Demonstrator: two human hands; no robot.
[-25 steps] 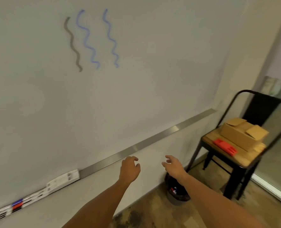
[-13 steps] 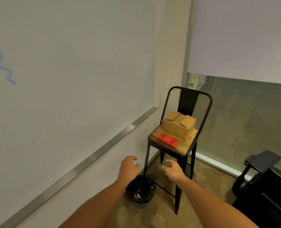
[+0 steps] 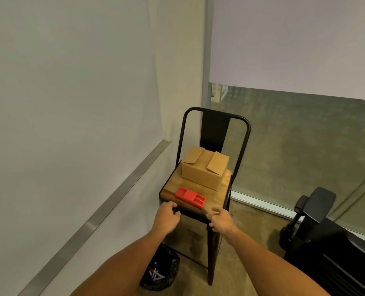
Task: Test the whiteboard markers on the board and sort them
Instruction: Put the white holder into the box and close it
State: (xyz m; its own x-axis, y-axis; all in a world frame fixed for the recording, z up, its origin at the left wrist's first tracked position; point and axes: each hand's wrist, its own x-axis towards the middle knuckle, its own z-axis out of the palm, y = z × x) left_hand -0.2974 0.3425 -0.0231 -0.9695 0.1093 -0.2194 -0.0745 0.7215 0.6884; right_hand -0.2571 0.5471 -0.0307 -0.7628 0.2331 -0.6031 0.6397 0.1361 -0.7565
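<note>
The whiteboard [image 3: 70, 103] fills the left side, its metal ledge [image 3: 104, 210] running diagonally below it. A black chair with a wooden seat [image 3: 215, 201] stands in the corner and carries a cardboard box [image 3: 203, 174] with its flaps up and a red holder [image 3: 190, 198]. My left hand [image 3: 166, 218] and my right hand [image 3: 222, 221] reach out just short of the seat's front edge, fingers loosely curled, both holding nothing. On the floor below my left arm sits a black bin [image 3: 162, 272] with several markers [image 3: 156, 273] inside.
A window with a lowered blind [image 3: 294, 43] takes up the right wall. A dark chair or piece of equipment [image 3: 318, 231] stands at the lower right. Concrete floor shows between it and the chair.
The view has swung right, away from the squiggles on the board, towards the chair. Both empty hands have come close to the seat's front edge.
</note>
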